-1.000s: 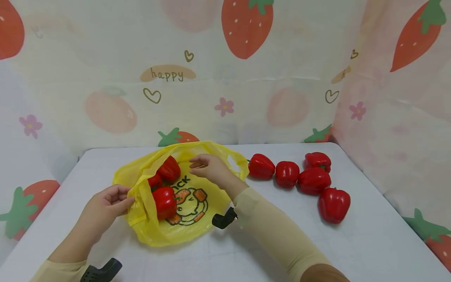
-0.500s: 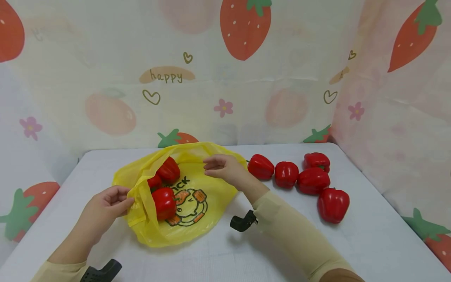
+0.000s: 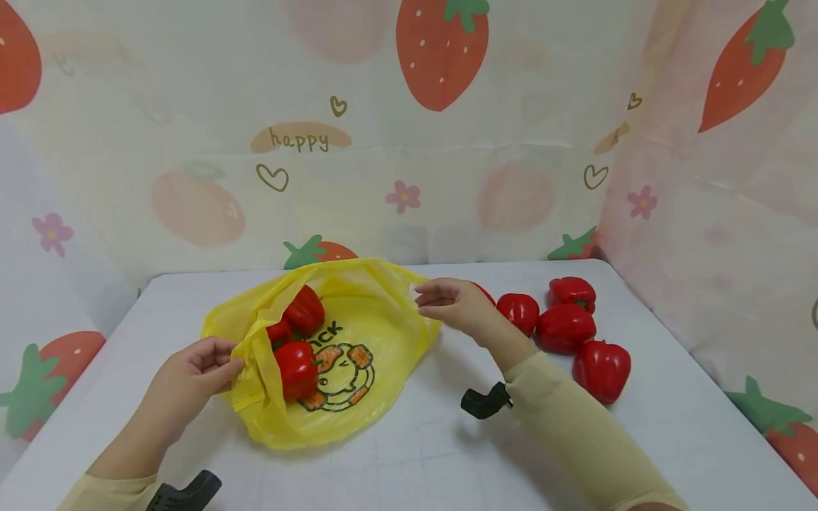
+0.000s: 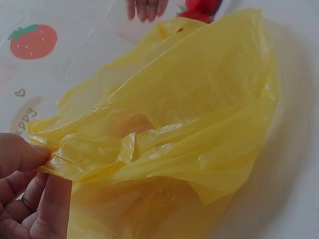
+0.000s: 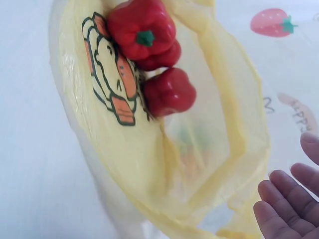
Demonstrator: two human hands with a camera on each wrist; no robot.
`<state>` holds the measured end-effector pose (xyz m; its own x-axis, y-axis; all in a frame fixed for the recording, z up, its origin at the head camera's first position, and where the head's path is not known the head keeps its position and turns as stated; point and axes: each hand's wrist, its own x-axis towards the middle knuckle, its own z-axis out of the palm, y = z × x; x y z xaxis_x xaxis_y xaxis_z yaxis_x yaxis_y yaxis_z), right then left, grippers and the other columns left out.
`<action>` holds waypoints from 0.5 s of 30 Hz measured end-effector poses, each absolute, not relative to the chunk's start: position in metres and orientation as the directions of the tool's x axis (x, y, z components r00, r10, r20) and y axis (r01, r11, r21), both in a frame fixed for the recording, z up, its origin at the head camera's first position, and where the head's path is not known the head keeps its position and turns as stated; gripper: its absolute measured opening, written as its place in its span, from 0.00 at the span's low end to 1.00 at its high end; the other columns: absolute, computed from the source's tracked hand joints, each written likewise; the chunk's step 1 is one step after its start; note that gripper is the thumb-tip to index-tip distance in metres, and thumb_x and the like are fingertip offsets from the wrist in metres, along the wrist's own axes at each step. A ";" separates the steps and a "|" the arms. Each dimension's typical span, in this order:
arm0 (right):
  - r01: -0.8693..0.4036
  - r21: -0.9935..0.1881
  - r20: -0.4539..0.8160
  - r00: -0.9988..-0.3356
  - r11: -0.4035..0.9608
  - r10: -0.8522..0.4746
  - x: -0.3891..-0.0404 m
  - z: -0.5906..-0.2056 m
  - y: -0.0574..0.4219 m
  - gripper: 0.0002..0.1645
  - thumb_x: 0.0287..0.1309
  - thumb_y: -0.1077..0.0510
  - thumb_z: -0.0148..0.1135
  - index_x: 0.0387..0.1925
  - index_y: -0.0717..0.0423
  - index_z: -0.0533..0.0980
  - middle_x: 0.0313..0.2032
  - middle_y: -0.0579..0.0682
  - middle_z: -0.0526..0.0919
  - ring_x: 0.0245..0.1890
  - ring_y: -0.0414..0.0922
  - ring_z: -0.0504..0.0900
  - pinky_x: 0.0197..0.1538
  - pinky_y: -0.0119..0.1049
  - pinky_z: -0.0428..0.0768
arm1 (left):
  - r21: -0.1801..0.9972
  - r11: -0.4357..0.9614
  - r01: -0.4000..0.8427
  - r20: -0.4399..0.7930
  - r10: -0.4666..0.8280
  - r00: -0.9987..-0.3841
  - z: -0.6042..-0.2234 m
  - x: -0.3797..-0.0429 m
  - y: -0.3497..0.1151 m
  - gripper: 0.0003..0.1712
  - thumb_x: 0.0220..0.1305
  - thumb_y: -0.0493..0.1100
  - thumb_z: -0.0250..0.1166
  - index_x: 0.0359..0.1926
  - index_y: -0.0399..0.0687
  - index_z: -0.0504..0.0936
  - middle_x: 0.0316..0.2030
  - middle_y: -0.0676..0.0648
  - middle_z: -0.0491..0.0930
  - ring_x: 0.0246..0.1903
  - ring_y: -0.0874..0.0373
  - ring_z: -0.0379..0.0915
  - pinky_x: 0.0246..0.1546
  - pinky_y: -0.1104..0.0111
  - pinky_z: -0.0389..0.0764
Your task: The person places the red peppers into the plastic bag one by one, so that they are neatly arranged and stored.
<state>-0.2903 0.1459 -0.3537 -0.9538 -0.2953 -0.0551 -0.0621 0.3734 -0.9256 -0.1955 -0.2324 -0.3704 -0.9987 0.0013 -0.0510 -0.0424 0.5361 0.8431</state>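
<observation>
A yellow plastic bag (image 3: 383, 326) with a printed cartoon face lies on its side, its mouth spread toward me. Inside it are 3 red bell peppers, the nearest bell pepper (image 3: 298, 370) lying against the print. My left hand (image 3: 192, 376) pinches the bag's left edge between thumb and fingers; the left wrist view shows the gathered plastic (image 4: 75, 154) in that pinch. At the bag's right edge hovers my right hand (image 3: 456, 305), holding nothing. Its fingers (image 5: 284, 196) are extended in the right wrist view. Behind it, one bell pepper (image 3: 484, 292) is mostly hidden.
Several more red bell peppers, such as the front bell pepper (image 3: 602, 371), are grouped on the right of the white table (image 3: 396, 468). A strawberry-print cloth (image 3: 409, 135) hangs behind and along the sides. Dark wrist devices, like the right device (image 3: 484, 401), jut from both sleeves.
My right hand has moved right, from over the inside of the bag to its right edge, now covering part of a pepper. The left hand keeps its pinch and stays put.
</observation>
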 end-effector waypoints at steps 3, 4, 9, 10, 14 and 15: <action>-0.032 -0.928 -0.075 -0.960 0.370 -0.270 -0.288 -0.350 0.158 0.22 0.52 0.56 0.65 0.51 0.51 0.75 0.46 0.51 0.80 0.45 0.44 0.78 0.49 0.37 0.77 | 0.842 0.538 -0.037 -0.046 0.002 -0.999 -0.370 -0.195 -0.233 0.26 0.61 0.51 0.60 0.52 0.38 0.70 0.41 0.42 0.76 0.34 0.62 0.74 0.36 0.74 0.80; -0.020 -0.932 -0.083 -0.960 0.362 -0.267 -0.287 -0.349 0.162 0.23 0.52 0.57 0.65 0.52 0.52 0.74 0.47 0.52 0.79 0.46 0.44 0.78 0.49 0.38 0.78 | 0.842 0.538 -0.037 -0.045 0.002 -0.999 -0.370 -0.195 -0.233 0.26 0.61 0.51 0.60 0.52 0.38 0.70 0.41 0.42 0.76 0.34 0.62 0.74 0.36 0.74 0.80; -0.011 -0.922 -0.086 -0.969 0.387 -0.232 -0.281 -0.347 0.186 0.23 0.53 0.57 0.64 0.52 0.50 0.73 0.47 0.51 0.79 0.48 0.46 0.77 0.51 0.40 0.76 | 0.841 0.539 -0.047 -0.054 -0.003 -0.999 -0.370 -0.195 -0.233 0.26 0.60 0.52 0.60 0.52 0.38 0.70 0.42 0.42 0.76 0.35 0.61 0.74 0.36 0.74 0.80; -0.020 -0.915 -0.079 -0.971 0.403 -0.227 -0.280 -0.347 0.192 0.23 0.53 0.56 0.65 0.52 0.50 0.73 0.47 0.51 0.79 0.49 0.46 0.76 0.52 0.41 0.76 | 0.841 0.538 -0.049 -0.056 -0.003 -0.998 -0.370 -0.195 -0.233 0.26 0.60 0.52 0.60 0.52 0.38 0.70 0.42 0.42 0.76 0.35 0.61 0.74 0.36 0.74 0.80; -0.020 -0.888 -0.081 -0.977 0.460 -0.200 -0.275 -0.348 0.215 0.25 0.52 0.53 0.65 0.53 0.50 0.72 0.48 0.51 0.79 0.52 0.49 0.73 0.53 0.44 0.75 | 0.840 0.540 -0.051 -0.059 -0.004 -0.998 -0.370 -0.195 -0.233 0.26 0.60 0.52 0.60 0.52 0.38 0.70 0.42 0.42 0.76 0.35 0.61 0.74 0.36 0.74 0.80; -0.014 -0.885 -0.087 -0.977 0.465 -0.194 -0.273 -0.348 0.221 0.26 0.51 0.53 0.66 0.54 0.50 0.72 0.49 0.51 0.78 0.52 0.49 0.73 0.54 0.45 0.74 | 0.841 0.539 -0.049 -0.057 -0.002 -0.998 -0.370 -0.195 -0.234 0.26 0.60 0.52 0.60 0.52 0.38 0.70 0.42 0.42 0.76 0.35 0.61 0.74 0.36 0.73 0.80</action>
<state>-0.2732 0.2212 -0.3479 -0.9772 -0.1940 -0.0866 -0.0139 0.4652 -0.8851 -0.1945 -0.2336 -0.3698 -0.9984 -0.0023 -0.0569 -0.0492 0.5395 0.8406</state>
